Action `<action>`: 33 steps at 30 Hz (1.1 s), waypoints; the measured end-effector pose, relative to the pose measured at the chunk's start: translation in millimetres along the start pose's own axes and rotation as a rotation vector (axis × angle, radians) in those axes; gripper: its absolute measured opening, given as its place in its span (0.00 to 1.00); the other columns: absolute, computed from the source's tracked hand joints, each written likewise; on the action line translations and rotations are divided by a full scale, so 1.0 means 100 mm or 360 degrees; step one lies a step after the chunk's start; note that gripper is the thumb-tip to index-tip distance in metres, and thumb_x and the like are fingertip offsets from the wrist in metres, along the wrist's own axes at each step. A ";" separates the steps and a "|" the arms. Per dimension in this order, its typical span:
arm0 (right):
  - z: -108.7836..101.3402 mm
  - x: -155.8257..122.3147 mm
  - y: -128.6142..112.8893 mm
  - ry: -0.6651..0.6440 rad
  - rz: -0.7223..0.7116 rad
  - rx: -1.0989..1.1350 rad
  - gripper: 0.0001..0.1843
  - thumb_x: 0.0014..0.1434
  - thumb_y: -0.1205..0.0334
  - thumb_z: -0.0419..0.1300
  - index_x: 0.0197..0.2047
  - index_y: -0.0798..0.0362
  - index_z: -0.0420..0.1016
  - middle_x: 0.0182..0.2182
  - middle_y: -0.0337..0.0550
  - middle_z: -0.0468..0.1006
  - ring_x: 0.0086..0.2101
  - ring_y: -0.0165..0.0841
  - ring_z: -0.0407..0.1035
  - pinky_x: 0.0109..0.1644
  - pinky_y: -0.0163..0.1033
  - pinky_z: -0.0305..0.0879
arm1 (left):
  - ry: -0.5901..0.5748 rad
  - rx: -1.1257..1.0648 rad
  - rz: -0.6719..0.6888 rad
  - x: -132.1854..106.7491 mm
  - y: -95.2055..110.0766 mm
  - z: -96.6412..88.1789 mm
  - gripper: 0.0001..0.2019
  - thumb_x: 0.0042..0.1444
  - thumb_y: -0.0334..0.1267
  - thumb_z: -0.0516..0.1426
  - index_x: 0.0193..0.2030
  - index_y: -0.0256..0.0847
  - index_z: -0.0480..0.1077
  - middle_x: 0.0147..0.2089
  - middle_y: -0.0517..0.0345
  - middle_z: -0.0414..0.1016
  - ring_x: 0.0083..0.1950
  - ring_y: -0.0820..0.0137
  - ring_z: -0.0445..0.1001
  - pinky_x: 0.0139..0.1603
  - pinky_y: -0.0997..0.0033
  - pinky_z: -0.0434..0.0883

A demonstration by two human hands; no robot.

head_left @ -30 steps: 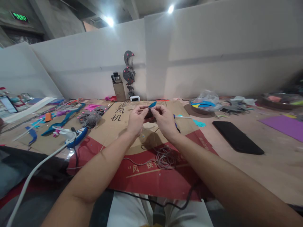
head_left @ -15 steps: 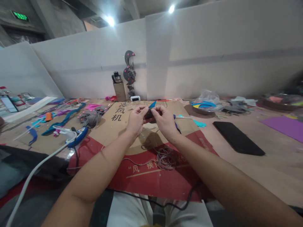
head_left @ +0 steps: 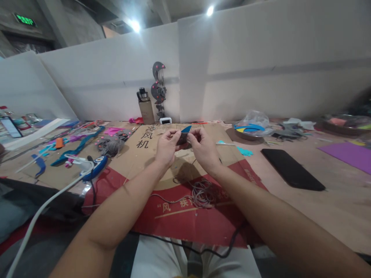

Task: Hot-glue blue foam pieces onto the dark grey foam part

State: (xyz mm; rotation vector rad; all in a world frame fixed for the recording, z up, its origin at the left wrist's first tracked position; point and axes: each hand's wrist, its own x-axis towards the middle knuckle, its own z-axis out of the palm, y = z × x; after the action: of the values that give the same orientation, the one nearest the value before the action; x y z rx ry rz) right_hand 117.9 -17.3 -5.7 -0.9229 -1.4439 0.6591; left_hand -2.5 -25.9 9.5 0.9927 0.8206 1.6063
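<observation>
My left hand (head_left: pixel 166 148) and my right hand (head_left: pixel 203 148) are raised together above a flattened cardboard sheet (head_left: pixel 162 170). Both pinch a small craft piece (head_left: pixel 184 133) between fingertips: a blue pointed tip shows on top, with a darker part below it. Thin grey string runs down from the piece to a loose tangle of grey string (head_left: pixel 203 193) lying on the red band of the cardboard.
A glue gun (head_left: pixel 94 168) with a white cable lies left of my hands. Foam cut-outs (head_left: pixel 72 144) litter the left side. A bottle (head_left: pixel 145 107) and a grey ornament (head_left: pixel 158 90) stand against the white wall. A black phone (head_left: pixel 292 173) and purple sheet (head_left: pixel 348 154) lie on the right.
My right hand has shifted slightly left and turned at the piece. My left hand has barely moved.
</observation>
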 end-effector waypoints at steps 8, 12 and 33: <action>-0.01 0.00 0.01 0.0049 -0.0023 0.0009 0.07 0.61 0.57 0.55 0.40 0.51 0.66 0.35 0.44 0.73 0.36 0.34 0.68 0.44 0.43 0.64 | -0.0012 0.0055 -0.0045 -0.03 0.02 0.02 0.11 0.51 0.40 0.64 0.35 0.39 0.67 0.32 0.59 0.77 0.37 0.69 0.79 0.40 0.65 0.78; -0.03 0.01 0.01 0.0017 -0.0032 -0.0029 0.08 0.62 0.56 0.54 0.39 0.51 0.68 0.35 0.45 0.75 0.38 0.35 0.68 0.45 0.44 0.63 | -0.0039 0.0063 -0.0039 -0.03 0.00 0.01 0.12 0.50 0.41 0.64 0.35 0.39 0.67 0.32 0.59 0.77 0.37 0.69 0.79 0.40 0.66 0.78; -0.05 0.07 0.01 -0.0052 0.0216 0.0283 0.11 0.55 0.52 0.57 0.30 0.51 0.68 0.24 0.37 0.68 0.27 0.29 0.62 0.32 0.37 0.61 | -0.0060 0.0020 -0.0141 -0.02 0.01 0.00 0.12 0.49 0.39 0.66 0.33 0.38 0.68 0.30 0.61 0.75 0.31 0.73 0.76 0.40 0.64 0.78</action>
State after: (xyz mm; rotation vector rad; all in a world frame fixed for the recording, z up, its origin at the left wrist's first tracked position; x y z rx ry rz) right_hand 123.6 -11.0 -2.3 -0.8785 -1.3352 0.8924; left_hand -2.5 -28.0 10.1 0.9794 0.8387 1.5042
